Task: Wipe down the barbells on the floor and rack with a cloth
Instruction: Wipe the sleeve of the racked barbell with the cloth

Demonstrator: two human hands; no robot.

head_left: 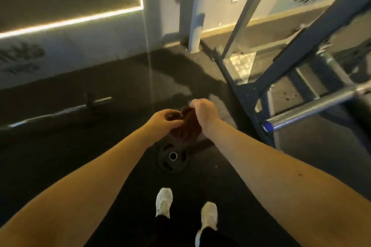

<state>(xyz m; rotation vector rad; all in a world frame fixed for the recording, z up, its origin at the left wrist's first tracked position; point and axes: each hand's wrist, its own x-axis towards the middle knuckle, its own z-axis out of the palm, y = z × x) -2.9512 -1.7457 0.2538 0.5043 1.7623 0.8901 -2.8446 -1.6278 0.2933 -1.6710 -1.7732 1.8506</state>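
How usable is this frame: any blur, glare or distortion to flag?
Head view: dim; the LED strip blows out; wall lettering is smeared; wide-angle bending slants the rack uprights; the dark cloth in the left hand and right hand barely separates from the floor.

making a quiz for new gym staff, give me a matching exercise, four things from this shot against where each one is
Things
1 cloth
2 plate
3 left barbell
4 right barbell

Places
a lying on the floor, far left
b gripped by left hand and right hand
c raised, at the rack
d flat on the floor, ahead of the shoes

Pairs: 1-b, 2-d, 3-a, 4-c
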